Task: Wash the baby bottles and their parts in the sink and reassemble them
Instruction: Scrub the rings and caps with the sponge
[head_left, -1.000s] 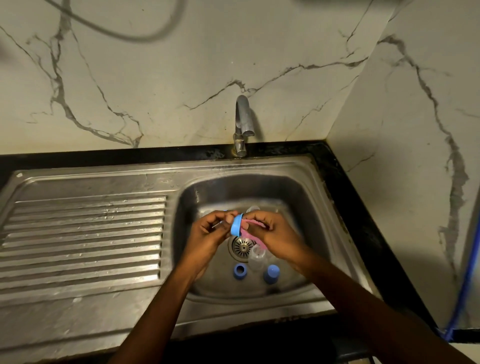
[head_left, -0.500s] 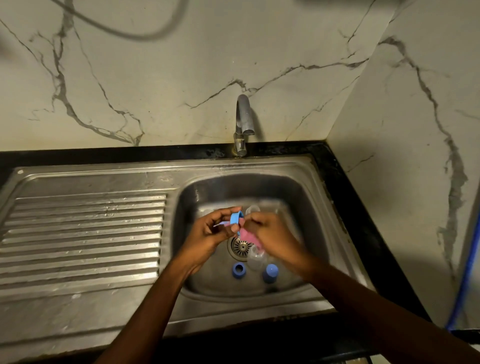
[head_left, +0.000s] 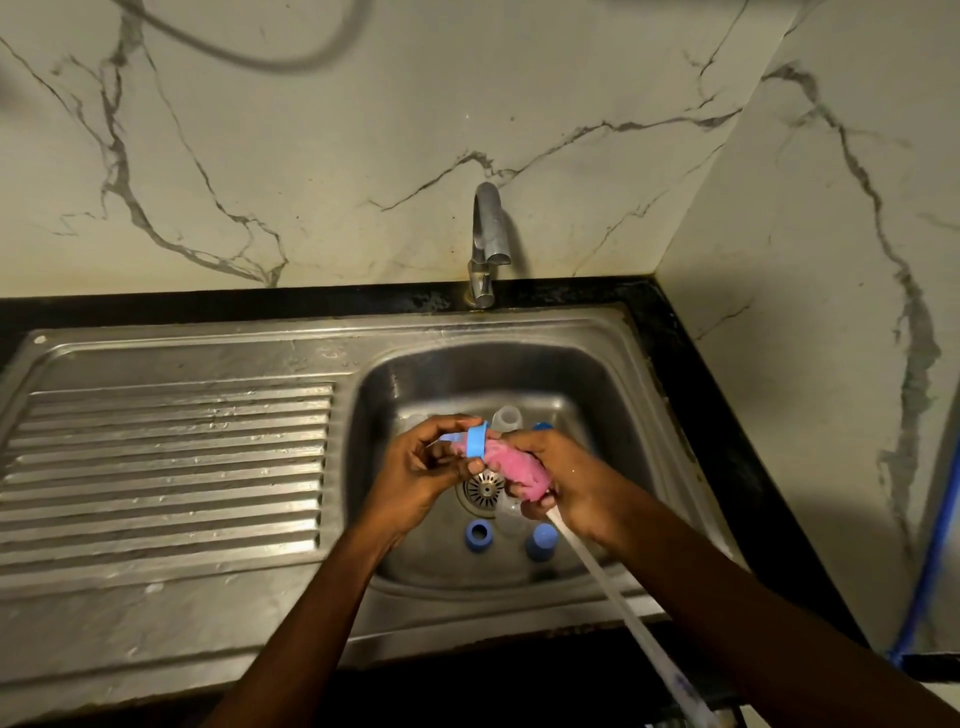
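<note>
Nearest the camera, the white brush handle (head_left: 623, 587) is running up from the lower right of the frame toward the middle of the sink (head_left: 649, 395). That slanted line is the axis the coming move is turning on. Just beyond it, low in the basin, a hollow blue cap (head_left: 479, 535) and a closed blue cap (head_left: 541, 540) are lying loose, waiting their turn.

Above them the right hand (head_left: 563, 491) is curling its fingers round the upper end of the handle, where the pink sponge head (head_left: 514, 466) is starting. The sponge is pointing up and left, away from this hand and toward the other. The left hand (head_left: 415, 470), just left of centre, is pinching the blue collar ring (head_left: 477, 440) between thumb and fingertips. The ring is standing on edge with the sponge passing through its hole, and it is hanging over the drain (head_left: 483, 488).

So the ring is lying at the left end of the sponge, and the brush is reaching it from the right. Scrubbing, I am judging, is calling for a push and pull along the handle's line, or a twist of the ring about it, rather than any sideways tug.

Behind the hands a clear bottle part (head_left: 506, 418) is standing by the far basin wall. Farther back the tap (head_left: 488, 244) is rising from the black desk (head_left: 311, 304), and no water is showing from it
</note>
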